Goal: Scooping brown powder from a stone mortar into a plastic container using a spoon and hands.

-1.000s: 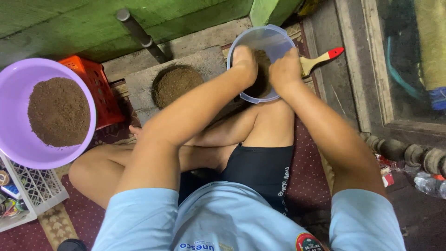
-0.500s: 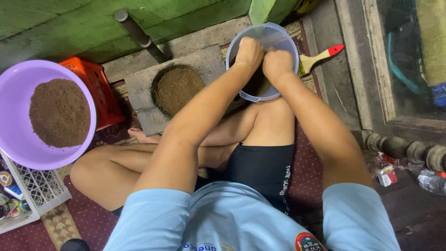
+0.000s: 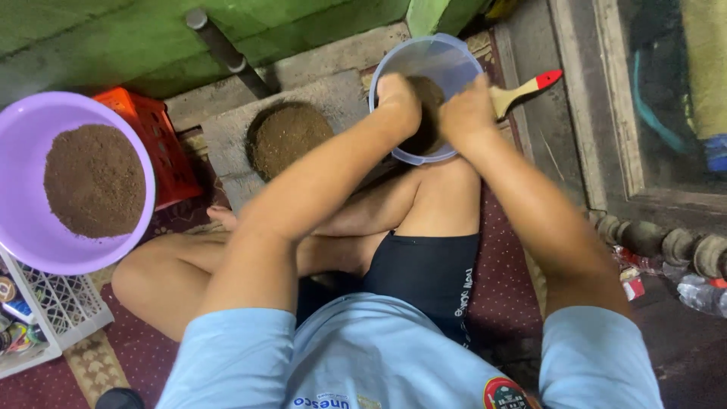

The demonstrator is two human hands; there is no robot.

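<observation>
We see our left hand (image 3: 397, 98) and right hand (image 3: 467, 113) side by side, both reaching down into the clear plastic bucket (image 3: 439, 57) that rests against our knee. Their fingers are buried in the brown powder (image 3: 428, 95) inside, so we cannot tell how far either hand is closed or what it grips. Just right of the right hand lies a red-handled paintbrush (image 3: 526, 89). Left of the left hand sits a round powder mound (image 3: 288, 136) on a stone slab, and well beyond that a purple basin (image 3: 23, 227) of powder.
</observation>
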